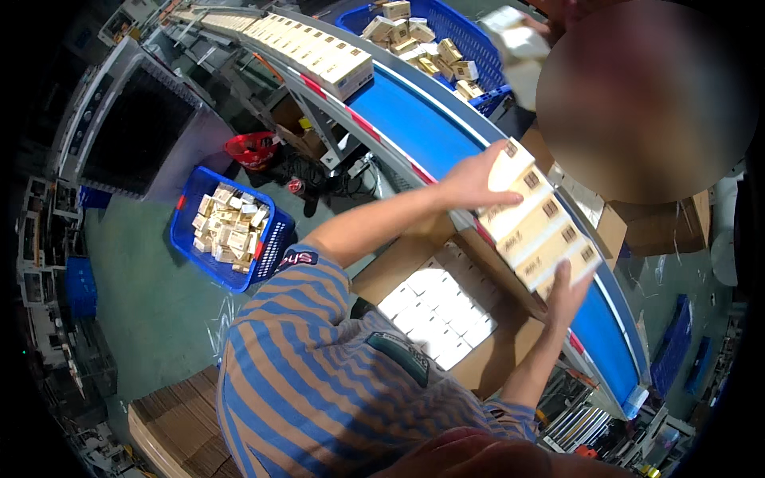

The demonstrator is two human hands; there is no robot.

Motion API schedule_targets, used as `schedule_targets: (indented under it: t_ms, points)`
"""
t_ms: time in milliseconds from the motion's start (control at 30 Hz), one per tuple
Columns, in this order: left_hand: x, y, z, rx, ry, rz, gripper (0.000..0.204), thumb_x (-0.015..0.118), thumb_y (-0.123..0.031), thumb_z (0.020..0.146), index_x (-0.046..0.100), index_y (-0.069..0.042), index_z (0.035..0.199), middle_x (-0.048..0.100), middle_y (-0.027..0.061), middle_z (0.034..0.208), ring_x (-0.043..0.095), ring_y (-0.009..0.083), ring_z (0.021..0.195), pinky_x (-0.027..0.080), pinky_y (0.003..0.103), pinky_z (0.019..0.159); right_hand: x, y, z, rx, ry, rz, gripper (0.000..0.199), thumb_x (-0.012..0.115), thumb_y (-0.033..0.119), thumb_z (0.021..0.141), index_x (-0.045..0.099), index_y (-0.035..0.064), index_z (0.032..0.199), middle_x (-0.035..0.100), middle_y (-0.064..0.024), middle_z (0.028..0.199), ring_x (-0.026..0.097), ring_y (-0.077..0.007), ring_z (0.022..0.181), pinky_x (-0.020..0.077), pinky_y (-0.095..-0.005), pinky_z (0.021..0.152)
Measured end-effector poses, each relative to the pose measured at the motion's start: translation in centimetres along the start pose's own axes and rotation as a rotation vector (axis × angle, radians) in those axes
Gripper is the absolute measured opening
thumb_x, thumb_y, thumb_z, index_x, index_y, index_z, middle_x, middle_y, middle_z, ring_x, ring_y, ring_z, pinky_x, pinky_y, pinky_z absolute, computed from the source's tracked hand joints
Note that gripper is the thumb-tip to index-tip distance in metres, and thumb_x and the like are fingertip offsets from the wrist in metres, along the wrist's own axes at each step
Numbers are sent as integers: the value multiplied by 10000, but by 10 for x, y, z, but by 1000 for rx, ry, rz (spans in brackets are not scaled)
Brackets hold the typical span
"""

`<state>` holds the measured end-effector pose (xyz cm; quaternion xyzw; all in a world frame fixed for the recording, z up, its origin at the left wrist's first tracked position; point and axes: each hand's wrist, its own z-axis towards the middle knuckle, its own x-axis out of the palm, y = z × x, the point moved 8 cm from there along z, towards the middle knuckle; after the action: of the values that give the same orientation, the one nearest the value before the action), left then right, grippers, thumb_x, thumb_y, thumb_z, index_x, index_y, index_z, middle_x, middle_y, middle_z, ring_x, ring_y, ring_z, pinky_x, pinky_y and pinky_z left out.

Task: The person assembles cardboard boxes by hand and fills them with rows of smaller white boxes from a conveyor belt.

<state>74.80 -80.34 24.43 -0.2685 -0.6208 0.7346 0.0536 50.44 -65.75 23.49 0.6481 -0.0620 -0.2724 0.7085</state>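
Both my hands are closed on one row of small cream boxes (535, 231), pressed side by side above the blue conveyor belt (418, 119). My left hand (478, 179) grips the far end of the row, thumb across a box top. At the near end my right hand (567, 293) clasps the last box, thumb on top. Just below the row, on my side of the belt, stands an open cardboard carton (518, 342). White-topped boxes (442, 307) lie packed in rows inside it.
More cream boxes (311, 49) line the belt's far left. A blue basket (275, 227) of loose boxes stands on the floor at left, near a red basket (252, 150). Another blue basket (486, 60) sits beyond the belt, beside a blurred person. Flattened cardboard (179, 422) is stacked at lower left.
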Motion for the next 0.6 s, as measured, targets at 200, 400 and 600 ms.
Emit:
schedule_targets:
  t_ms: [200,400,600]
  points:
    - [67,29,-151,227,-30,251,1002,760,-450,658,252,-28,1412,305,255,1410,417,439,1177,347,483,994,-18,-41,-162,140,-126,-540,919,727,335,714,237,-25,1403,343,-228,1379,388,-346,1256,309,-428,1051]
    - [143,94,-121,-44,869,826,1155,688,-727,545,264,-145,1449,323,187,1444,553,370,1071,480,411,858,31,-77,-154,248,719,-855,1184,857,455,507,229,151,1463,83,-275,1496,401,-448,1245,385,-472,1004]
    - [171,137,-59,-225,965,676,844,599,-713,684,583,-59,1216,572,187,1222,527,285,1163,406,362,973,28,-139,-70,481,907,-724,578,756,351,708,593,76,1190,600,-143,1196,569,-301,1069,429,-360,912]
